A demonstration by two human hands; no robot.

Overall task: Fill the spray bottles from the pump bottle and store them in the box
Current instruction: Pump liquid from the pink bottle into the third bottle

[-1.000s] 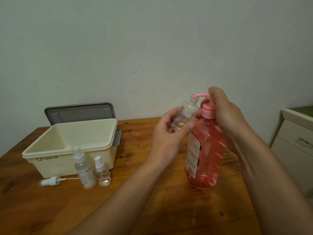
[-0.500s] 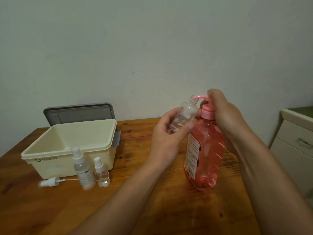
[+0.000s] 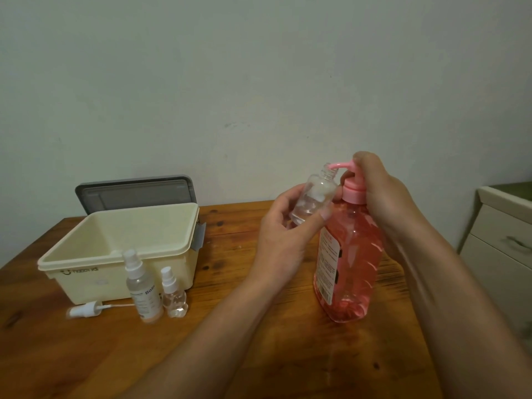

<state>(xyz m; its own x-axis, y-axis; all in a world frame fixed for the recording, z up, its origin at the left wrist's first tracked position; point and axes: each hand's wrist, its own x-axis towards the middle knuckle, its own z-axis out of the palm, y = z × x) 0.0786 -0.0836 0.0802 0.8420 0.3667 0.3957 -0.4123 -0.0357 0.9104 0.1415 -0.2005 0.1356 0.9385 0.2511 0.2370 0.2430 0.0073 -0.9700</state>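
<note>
My left hand (image 3: pixel 283 240) holds a small clear uncapped spray bottle (image 3: pixel 315 198), tilted, with its open neck right under the pink spout. The pink pump bottle (image 3: pixel 349 266) stands on the wooden table, and my right hand (image 3: pixel 380 194) rests on its pump head, fingers curled over it. A little clear liquid sits in the small bottle. At the left stands the cream box (image 3: pixel 115 272), open and with nothing in it. In front of it stand a taller capped spray bottle (image 3: pixel 142 286) and a short capped one (image 3: pixel 172 295). A loose white spray head (image 3: pixel 86 309) with its tube lies beside them.
A grey lid (image 3: pixel 135 192) leans against the wall behind the box. A cream cabinet with a drawer handle (image 3: pixel 506 243) stands off the table's right edge. Bare wooden table (image 3: pixel 259 355) lies under my forearms.
The pump head has come up slightly under my right hand. The small bottle stays at the spout; nothing else has moved.
</note>
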